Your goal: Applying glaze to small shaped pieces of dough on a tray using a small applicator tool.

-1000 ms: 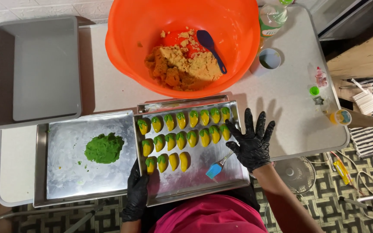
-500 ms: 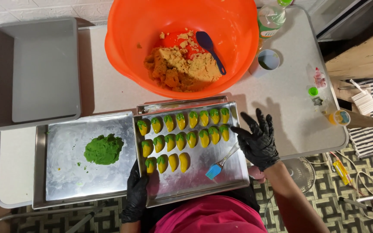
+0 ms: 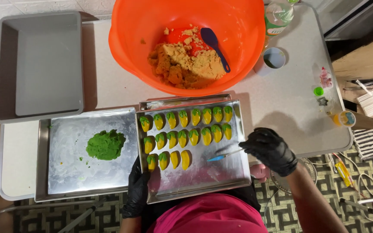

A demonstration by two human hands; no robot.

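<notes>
My right hand [image 3: 269,149], in a black glove, grips a thin tool with a blue tip [image 3: 223,156] over the right side of a metal tray [image 3: 203,177]. On that tray lie several yellow sweets with green tops [image 3: 185,131], in three rows. My left hand [image 3: 137,190], also gloved in black, holds the tray's near left edge. A lump of green dough [image 3: 105,144] sits on a second metal tray [image 3: 65,172] to the left.
A big orange bowl [image 3: 130,47] with brown dough [image 3: 186,64] and a dark blue spoon [image 3: 214,45] stands behind the trays. A grey tub [image 3: 5,64] is at the far left. A small cup [image 3: 274,58], a bottle [image 3: 278,17] and small pots sit at the right.
My right hand has gone from lying open on the tray's right side to closing on the blue-tipped tool and lifting it. The left hand has stayed put.
</notes>
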